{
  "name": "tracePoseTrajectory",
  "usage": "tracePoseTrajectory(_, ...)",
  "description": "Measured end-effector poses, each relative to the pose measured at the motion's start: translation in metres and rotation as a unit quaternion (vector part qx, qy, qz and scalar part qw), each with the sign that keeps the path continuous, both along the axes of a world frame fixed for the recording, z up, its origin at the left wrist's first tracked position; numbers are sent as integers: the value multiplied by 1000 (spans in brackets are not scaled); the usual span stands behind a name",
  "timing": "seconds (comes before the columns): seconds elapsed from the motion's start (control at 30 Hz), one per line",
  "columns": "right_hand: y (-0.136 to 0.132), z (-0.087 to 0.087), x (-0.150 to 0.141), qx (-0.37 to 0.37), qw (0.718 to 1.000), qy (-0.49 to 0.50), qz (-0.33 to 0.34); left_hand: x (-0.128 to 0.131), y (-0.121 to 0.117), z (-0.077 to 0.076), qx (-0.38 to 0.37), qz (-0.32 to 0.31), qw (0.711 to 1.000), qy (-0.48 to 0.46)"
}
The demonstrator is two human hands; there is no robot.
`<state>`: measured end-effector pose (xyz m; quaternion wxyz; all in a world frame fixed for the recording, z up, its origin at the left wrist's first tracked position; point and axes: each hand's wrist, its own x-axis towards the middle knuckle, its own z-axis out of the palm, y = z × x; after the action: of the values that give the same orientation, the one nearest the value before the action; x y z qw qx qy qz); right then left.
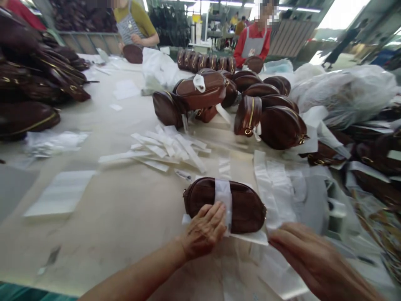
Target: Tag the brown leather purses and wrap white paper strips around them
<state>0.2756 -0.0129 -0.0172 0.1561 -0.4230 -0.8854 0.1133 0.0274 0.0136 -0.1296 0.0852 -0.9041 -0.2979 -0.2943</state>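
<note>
A dark brown leather bag (247,205) lies flat on the table in front of me, with a whitish translucent band (223,192) across its middle. My left hand (206,225) rests on the bag's near side, its fingers extended over the band's lower part. Under the bag a thin white sheet (250,238) sticks out along the near edge. At the sheet's right corner is my right hand (300,246), fingers pressed together on that corner; its fingertips are partly hidden. A small metal clasp (183,174) shows just beyond the bag's left end.
White strips (169,146) lie scattered beyond the bag. Finished-looking brown bags (278,127) are heaped behind them, and more bags (28,75) are piled left. Clear plastic wrapping (344,92) covers the right side. A white stack of sheets (59,194) lies left. Two people stand across the table.
</note>
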Motion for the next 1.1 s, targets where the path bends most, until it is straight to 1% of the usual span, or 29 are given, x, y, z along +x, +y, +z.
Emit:
tracePoseTrajectory(0.07,38,8,-34,-18,996,-57,61,0,-1,-2,-2,-1,1000,-7)
tracePoseTrajectory(0.17,82,3,-66,-36,979,-148,134,0,-3,-5,-9,-5,1000,-15)
tracePoseTrajectory(0.23,102,-5,-76,-44,967,-197,155,0,-3,-7,-11,-7,1000,-13)
tracePoseTrajectory(0.33,123,-13,-84,-60,953,-241,171,0,-2,-7,-11,-7,1000,-14)
tracePoseTrajectory(0.43,139,-15,-90,-113,944,-251,183,-1,-1,-5,-15,-11,1000,-24)
tracePoseTrajectory(0.5,151,-15,-94,-183,941,-230,171,-2,-1,-4,-18,-15,999,-27)
tracePoseTrajectory(0.6,169,-18,-96,-293,932,-188,103,-3,-1,-4,-22,-15,999,-21)
tracePoseTrajectory(0.7,186,-29,-92,-355,924,-142,30,-3,-1,-4,-27,-16,999,-12)
tracePoseTrajectory(0.83,200,-49,-82,-431,898,-84,-4,-3,-2,-7,-22,-12,1000,-10)
tracePoseTrajectory(0.9,204,-54,-76,-435,898,-68,-12,-3,-2,-7,-20,-13,1000,-14)
tracePoseTrajectory(0.97,203,-53,-71,-404,913,-57,-25,-3,-2,-8,-19,-12,1000,-15)
tracePoseTrajectory(1.03,194,-45,-68,-345,936,-41,-55,-2,-2,-9,-18,-10,1000,-19)
tracePoseTrajectory(1.1,173,-34,-67,-260,962,-12,-77,0,-3,-12,-15,-3,1000,-25)
